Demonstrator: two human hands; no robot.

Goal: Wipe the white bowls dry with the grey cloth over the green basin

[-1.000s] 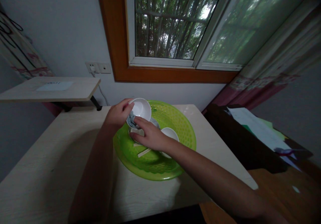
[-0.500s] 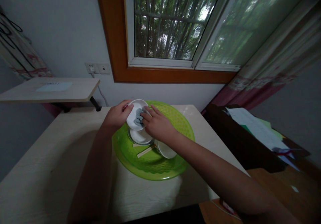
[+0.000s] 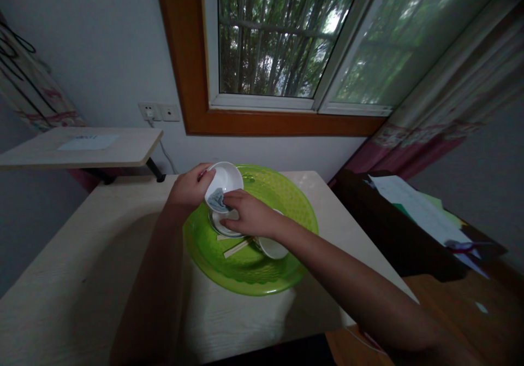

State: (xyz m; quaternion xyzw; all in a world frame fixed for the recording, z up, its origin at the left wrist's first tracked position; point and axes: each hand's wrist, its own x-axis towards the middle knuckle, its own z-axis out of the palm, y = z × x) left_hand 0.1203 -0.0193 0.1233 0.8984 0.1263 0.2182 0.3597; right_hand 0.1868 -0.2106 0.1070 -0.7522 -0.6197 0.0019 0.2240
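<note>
My left hand (image 3: 189,190) grips the rim of a white bowl (image 3: 227,177), tilted above a large green basin (image 3: 249,281). Inside the bowl's lower edge, my right hand (image 3: 250,214) presses a grey-blue cloth (image 3: 216,199) under its fingers. Beneath the held bowl, more white dishware (image 3: 229,227) sits in the basin, partly covered by my right hand. A white cup or bowl (image 3: 273,248) lies to its right, below my right wrist. Pale chopsticks (image 3: 238,248) rest between them.
The basin stands on a light wooden table (image 3: 123,262). A raised shelf (image 3: 135,142) with a paper is at the left. Behind are a wall socket (image 3: 159,112) and a window. Papers (image 3: 417,207) lie on dark furniture at the right.
My right hand has moved down and slightly left with the cloth, from the middle of the bowl to its lower edge. My left hand still holds the bowl in nearly the same place.
</note>
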